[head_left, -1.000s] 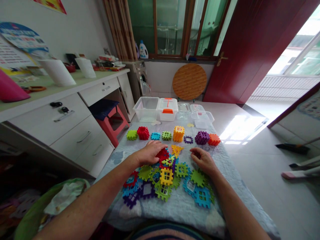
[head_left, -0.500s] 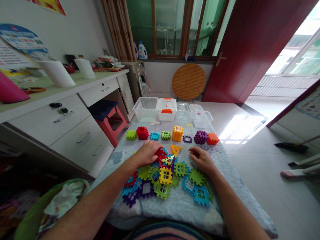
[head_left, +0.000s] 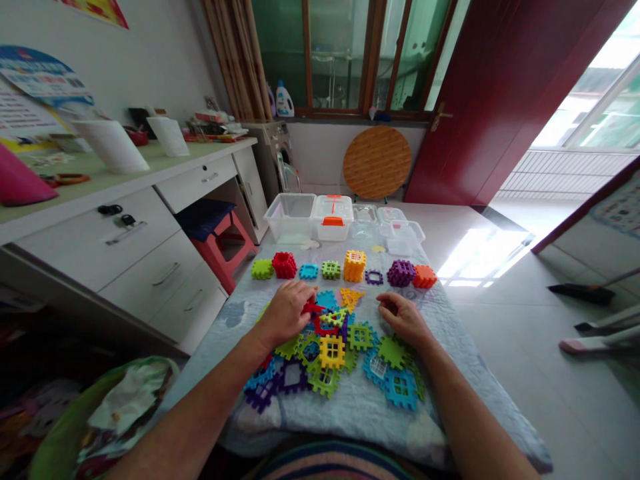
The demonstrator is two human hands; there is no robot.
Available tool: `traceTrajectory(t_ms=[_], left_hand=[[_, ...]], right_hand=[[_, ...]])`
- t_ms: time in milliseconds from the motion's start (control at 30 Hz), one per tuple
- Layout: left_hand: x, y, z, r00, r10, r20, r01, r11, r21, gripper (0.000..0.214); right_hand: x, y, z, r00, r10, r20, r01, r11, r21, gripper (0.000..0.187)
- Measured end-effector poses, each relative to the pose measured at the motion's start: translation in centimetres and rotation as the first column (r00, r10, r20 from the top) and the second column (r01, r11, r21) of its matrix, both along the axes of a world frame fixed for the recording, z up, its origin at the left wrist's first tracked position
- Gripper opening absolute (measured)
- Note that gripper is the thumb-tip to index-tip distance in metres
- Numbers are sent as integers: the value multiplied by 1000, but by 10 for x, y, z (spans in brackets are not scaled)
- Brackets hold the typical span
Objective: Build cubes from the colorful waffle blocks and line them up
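Note:
My left hand is closed on a red interlocking building piece at the upper left of a loose pile. In that pile lie a yellow window piece, a green window piece, a dark purple frame piece and blue pieces. My right hand rests on the cloth to the right, fingers curled; whether anything is inside them is hidden. Just below it lies a green piece, and an orange triangular piece lies between the hands.
Behind the pile stands a row of sorted stacks, among them red, yellow and purple. Farther back are a clear plastic bin and a lidded box with orange latches. A red stool stands left of the table.
My left hand has drawn a little left with the red piece, uncovering a blue piece in the pile. My right hand stays in place.

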State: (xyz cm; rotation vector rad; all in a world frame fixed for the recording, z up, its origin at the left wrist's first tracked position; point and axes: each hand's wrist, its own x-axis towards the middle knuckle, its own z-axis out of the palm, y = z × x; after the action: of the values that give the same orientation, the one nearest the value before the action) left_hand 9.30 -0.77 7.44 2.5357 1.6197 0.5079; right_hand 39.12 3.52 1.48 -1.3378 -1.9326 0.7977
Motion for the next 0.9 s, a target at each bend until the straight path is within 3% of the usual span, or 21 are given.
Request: traceTrajectory(t_ms=[200, 467, 900], left_hand=[[-15, -17, 8, 995, -100, 24, 102, 982, -158, 29], [-13, -10, 2, 999, 14, -30, -19, 983, -184, 53], [-2, -1, -1, 998, 57, 16, -49, 944, -328, 69]], right_hand=[[0, -1, 0, 1000, -5, 13, 5, 1000, -12, 33], [0, 0, -1, 1000, -8, 19, 8, 1000, -9, 32], [0, 0, 0, 1000, -9, 9, 9, 1000, -2, 32]])
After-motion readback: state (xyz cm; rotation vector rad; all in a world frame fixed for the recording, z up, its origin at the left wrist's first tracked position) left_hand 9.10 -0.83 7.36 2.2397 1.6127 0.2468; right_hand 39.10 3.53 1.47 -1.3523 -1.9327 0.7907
